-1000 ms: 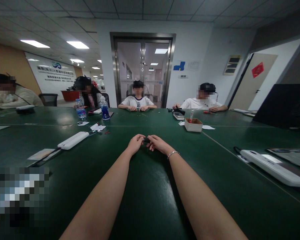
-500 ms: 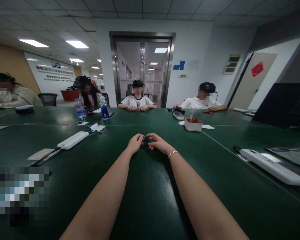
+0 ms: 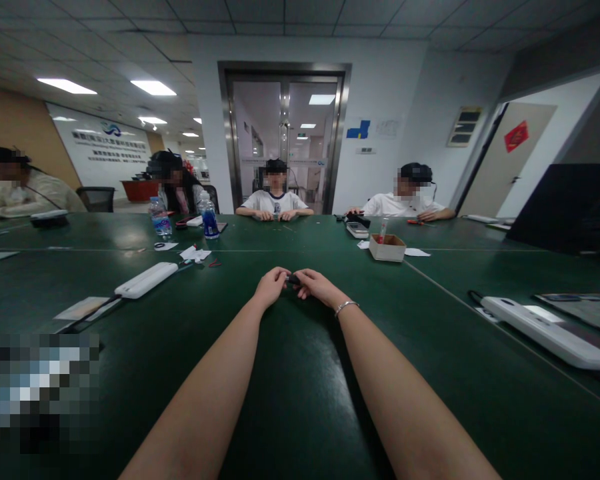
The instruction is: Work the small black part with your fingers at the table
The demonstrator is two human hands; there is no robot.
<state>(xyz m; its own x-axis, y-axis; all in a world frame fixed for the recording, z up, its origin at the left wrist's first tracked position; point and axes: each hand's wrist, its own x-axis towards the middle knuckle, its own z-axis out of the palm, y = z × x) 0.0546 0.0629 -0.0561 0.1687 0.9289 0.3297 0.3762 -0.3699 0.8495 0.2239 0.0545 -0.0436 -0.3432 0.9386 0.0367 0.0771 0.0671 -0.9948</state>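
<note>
Above the dark green table (image 3: 300, 373), both my hands meet around a small black object (image 3: 293, 279). Its kind is too small to tell; a lighter tip shows at its left end. My left hand (image 3: 270, 288) pinches that left end between thumb and fingers. From the other side, my right hand (image 3: 317, 288) has its fingers closed on the black end, and a silver bracelet (image 3: 347, 307) circles that wrist. The fingers cover part of the object.
Left lie a white power bank (image 3: 147, 280), paper scraps (image 3: 195, 254) and two bottles (image 3: 210, 220). A small cardboard box (image 3: 387, 249) with a tube stands ahead right. Another white device (image 3: 545, 333) lies right. Several people sit across the table.
My right fingers have closed in on the black object, where they were spread more loosely around it before. My left hand has stayed in place.
</note>
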